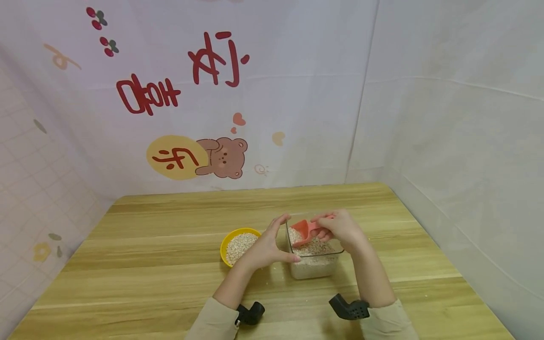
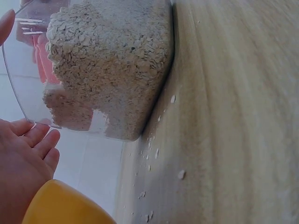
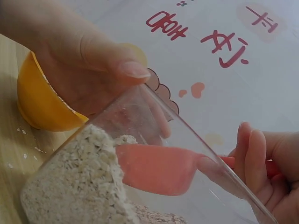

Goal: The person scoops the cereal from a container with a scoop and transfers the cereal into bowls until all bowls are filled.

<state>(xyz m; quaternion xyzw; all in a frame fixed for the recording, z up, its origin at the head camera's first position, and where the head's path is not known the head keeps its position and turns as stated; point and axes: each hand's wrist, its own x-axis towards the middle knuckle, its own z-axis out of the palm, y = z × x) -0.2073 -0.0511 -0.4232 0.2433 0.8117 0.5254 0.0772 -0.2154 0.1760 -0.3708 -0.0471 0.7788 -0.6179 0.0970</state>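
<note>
Gripping the coral scoop [image 1: 303,232] among oats [image 1: 318,246], right hand [image 1: 341,229] curled; left hand [image 1: 266,247], spread wide, braces the clear container [image 1: 314,268], likely against sliding toward the tabletop's [image 1: 148,278] right edge.

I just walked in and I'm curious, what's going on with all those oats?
A person's right hand holds a scoop inside a box of oats, while the left hand holds the box at its rim. A bowl with oats in it stands to the left of the box, and some flakes lie on the table.
</note>
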